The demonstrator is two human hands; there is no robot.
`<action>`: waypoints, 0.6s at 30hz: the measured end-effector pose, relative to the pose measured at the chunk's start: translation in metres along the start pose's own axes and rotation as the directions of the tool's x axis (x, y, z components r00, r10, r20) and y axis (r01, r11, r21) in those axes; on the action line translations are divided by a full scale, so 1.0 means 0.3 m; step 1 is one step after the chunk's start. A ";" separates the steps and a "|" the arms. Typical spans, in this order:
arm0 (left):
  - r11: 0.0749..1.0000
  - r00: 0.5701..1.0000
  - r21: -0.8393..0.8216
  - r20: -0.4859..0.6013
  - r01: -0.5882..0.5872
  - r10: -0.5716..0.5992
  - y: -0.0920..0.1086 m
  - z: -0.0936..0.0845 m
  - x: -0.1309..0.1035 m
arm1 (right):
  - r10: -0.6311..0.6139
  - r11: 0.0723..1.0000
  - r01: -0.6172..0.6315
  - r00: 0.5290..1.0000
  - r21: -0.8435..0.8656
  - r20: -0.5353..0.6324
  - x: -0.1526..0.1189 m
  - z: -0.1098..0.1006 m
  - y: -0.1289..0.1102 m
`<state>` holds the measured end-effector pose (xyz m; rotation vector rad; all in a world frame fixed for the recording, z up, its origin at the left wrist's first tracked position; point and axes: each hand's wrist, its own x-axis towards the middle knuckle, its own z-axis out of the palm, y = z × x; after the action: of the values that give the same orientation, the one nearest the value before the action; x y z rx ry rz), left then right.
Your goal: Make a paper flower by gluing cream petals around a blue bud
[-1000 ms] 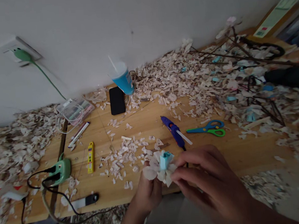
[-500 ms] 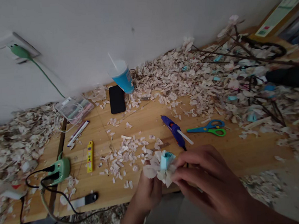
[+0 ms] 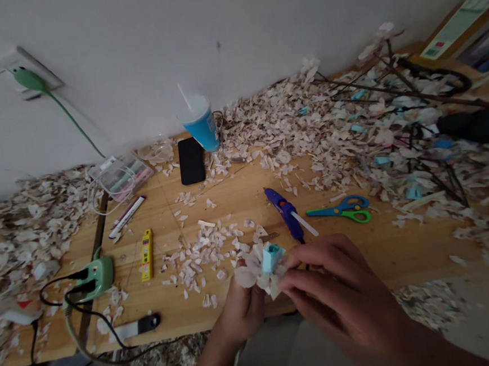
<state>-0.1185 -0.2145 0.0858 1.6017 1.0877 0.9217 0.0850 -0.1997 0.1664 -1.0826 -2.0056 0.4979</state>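
Observation:
A flower of pale petals (image 3: 270, 283) with a light blue paper centre (image 3: 271, 258) is held above the table's front edge. My left hand (image 3: 244, 307) is closed around its underside from the left. From the right, my right hand (image 3: 335, 288) pinches the petals on its near right side between thumb and fingers. Just beyond the flower lies a purple glue gun (image 3: 284, 212) with a white glue stick in it. Blue and green scissors (image 3: 340, 210) rest to its right.
Loose petals (image 3: 289, 112) cover the back and right of the wooden table (image 3: 236, 189), with dark branches (image 3: 411, 94) among them. A blue cup (image 3: 201, 127), phone (image 3: 191, 161), yellow box (image 3: 147, 255), marker (image 3: 127, 217), green power strip (image 3: 102, 277) and cords lie farther left.
The view has shifted very slightly. The flower's blue centre looks a little more upright, and both hands keep nearly the same hold.

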 end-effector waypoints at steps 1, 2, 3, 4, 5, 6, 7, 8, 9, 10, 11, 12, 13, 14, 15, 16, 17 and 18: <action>1.000 1.000 0.001 -0.003 -0.004 0.004 -0.001 0.000 -0.001 | -0.016 1.000 0.016 1.000 -0.013 0.002 -0.001 0.002 0.001; 1.000 1.000 0.002 -0.007 -0.009 0.009 -0.003 -0.001 -0.003 | -0.030 0.999 0.030 1.000 -0.020 0.007 -0.001 0.005 -0.001; 1.000 1.000 0.003 -0.010 -0.014 0.014 -0.005 -0.001 -0.004 | -0.035 0.999 0.036 0.999 -0.024 0.007 -0.002 0.009 -0.003; 1.000 1.000 0.004 -0.011 -0.016 0.016 -0.007 -0.002 -0.005 | -0.034 0.999 0.034 0.999 -0.023 0.003 -0.003 0.013 -0.007; 1.000 1.000 0.005 -0.011 -0.015 0.015 -0.010 -0.002 -0.006 | -0.026 1.000 0.026 1.000 -0.015 -0.002 -0.004 0.016 -0.011; 1.000 1.000 0.004 -0.008 -0.013 0.013 -0.012 -0.002 -0.007 | -0.010 1.000 0.010 1.000 -0.003 -0.006 -0.004 0.020 -0.014; 1.000 1.000 0.001 -0.004 -0.006 0.006 -0.015 -0.003 -0.007 | 0.004 1.000 -0.004 1.000 0.012 -0.010 -0.005 0.022 -0.016; 1.000 1.000 -0.002 -0.002 0.006 -0.006 -0.018 -0.003 -0.008 | 0.013 1.000 -0.013 1.000 0.028 -0.010 -0.005 0.023 -0.017; 1.000 1.000 -0.004 -0.001 0.019 -0.019 -0.021 -0.003 -0.009 | 0.018 0.999 -0.018 1.000 0.045 -0.006 -0.006 0.024 -0.015; 0.999 0.999 -0.004 -0.003 0.033 -0.033 -0.025 -0.003 -0.011 | 0.021 0.998 -0.021 1.000 0.061 0.000 -0.008 0.023 -0.013; 0.999 0.999 -0.001 -0.009 0.046 -0.046 -0.028 -0.003 -0.012 | 0.021 0.997 -0.021 1.000 0.069 -0.004 -0.010 0.022 -0.011; 0.998 0.998 0.003 -0.017 0.059 -0.059 -0.032 -0.003 -0.014 | 0.023 0.997 -0.022 1.000 0.072 -0.010 -0.013 0.020 -0.008; 0.997 0.997 0.008 -0.030 0.070 -0.070 -0.036 -0.003 -0.017 | 0.024 0.997 -0.023 0.999 0.070 -0.023 -0.017 0.018 -0.007; 0.997 0.996 0.014 -0.041 0.081 -0.080 -0.040 -0.004 -0.020 | 0.028 0.998 -0.025 0.999 0.063 -0.036 -0.023 0.017 -0.007; 0.996 0.995 0.020 -0.053 0.090 -0.089 -0.044 -0.005 -0.022 | 0.030 0.998 -0.028 0.998 0.052 -0.050 -0.029 0.016 -0.007; 0.995 0.994 0.026 -0.062 0.096 -0.094 -0.047 -0.006 -0.025 | 0.033 0.999 -0.030 0.998 0.042 -0.056 -0.036 0.016 -0.008; 0.995 0.993 0.031 -0.067 0.096 -0.094 -0.049 -0.007 -0.028 | 0.034 0.999 -0.033 0.998 0.034 -0.052 -0.043 0.017 -0.009; 0.995 0.994 0.034 -0.067 0.094 -0.092 -0.050 -0.008 -0.030 | 0.035 0.999 -0.034 0.999 0.030 -0.041 -0.049 0.019 -0.009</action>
<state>-0.1269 -0.2201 0.0712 1.5463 1.2206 0.9018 0.0838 -0.2135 0.1580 -1.1031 -1.9408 0.5171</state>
